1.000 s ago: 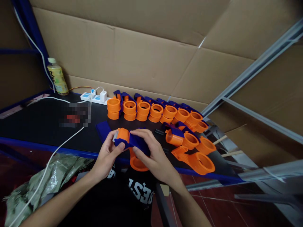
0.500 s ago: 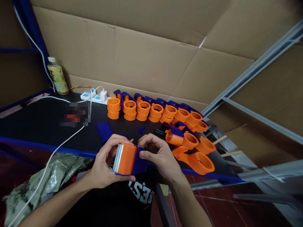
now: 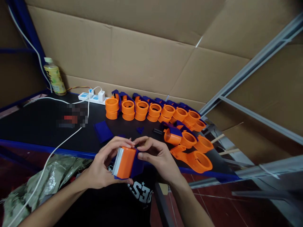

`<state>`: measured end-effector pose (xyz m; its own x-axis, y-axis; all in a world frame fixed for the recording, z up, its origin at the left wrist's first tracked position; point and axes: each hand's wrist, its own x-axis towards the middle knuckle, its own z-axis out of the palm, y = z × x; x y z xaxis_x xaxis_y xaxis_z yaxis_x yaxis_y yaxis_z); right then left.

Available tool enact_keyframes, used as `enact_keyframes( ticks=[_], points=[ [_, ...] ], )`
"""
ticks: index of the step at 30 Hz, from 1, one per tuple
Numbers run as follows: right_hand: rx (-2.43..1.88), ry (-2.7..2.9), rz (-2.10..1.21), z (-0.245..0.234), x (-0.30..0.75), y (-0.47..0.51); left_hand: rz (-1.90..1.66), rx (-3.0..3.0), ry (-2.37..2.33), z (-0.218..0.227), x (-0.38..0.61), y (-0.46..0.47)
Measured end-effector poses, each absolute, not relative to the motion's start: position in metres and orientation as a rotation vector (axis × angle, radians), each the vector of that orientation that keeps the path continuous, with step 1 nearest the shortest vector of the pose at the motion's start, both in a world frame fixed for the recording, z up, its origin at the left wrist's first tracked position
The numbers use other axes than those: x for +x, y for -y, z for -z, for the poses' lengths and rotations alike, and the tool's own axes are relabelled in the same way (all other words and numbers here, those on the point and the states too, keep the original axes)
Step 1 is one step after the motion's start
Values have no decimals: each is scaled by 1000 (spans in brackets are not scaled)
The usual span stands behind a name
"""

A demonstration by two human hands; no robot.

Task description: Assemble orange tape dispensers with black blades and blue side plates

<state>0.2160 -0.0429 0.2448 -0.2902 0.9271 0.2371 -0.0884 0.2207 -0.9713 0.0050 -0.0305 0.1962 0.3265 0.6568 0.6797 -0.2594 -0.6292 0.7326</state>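
Note:
Both hands hold one orange and blue tape dispenser (image 3: 125, 162) in front of my chest, near the table's front edge. My left hand (image 3: 100, 168) wraps round its orange end, where a toothed metal blade shows. My right hand (image 3: 157, 157) pinches the blue part from the right, fingers closed. A flat blue part (image 3: 103, 131) and a small blue piece (image 3: 140, 129) lie on the black table (image 3: 35, 126) just beyond my hands.
A row of several orange and blue dispensers (image 3: 153, 110) stands at the back, with more loose orange parts (image 3: 194, 157) at the right. A power strip (image 3: 91, 97), a white cable (image 3: 56, 148) and a drink bottle (image 3: 54, 75) are at the left. Cardboard walls stand behind.
The dispenser came off the table toward my chest and turned so its orange end and blade face me. Both hands shifted their hold on it.

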Motion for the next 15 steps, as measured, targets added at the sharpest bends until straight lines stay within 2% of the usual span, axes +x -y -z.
enact_keyframes(
  ticks=[8, 11, 15],
  points=[
    [-885, 1678, -1022, -247, 218, 47, -1338, 1765, -358, -193, 2, 30],
    [-955, 1800, -751, -248, 215, 51, -1383, 1691, -460, -195, 5, 33],
    [-1080, 2030, -192, -245, 211, 67, -1511, 1429, -698, -193, 8, 33]
  ],
)
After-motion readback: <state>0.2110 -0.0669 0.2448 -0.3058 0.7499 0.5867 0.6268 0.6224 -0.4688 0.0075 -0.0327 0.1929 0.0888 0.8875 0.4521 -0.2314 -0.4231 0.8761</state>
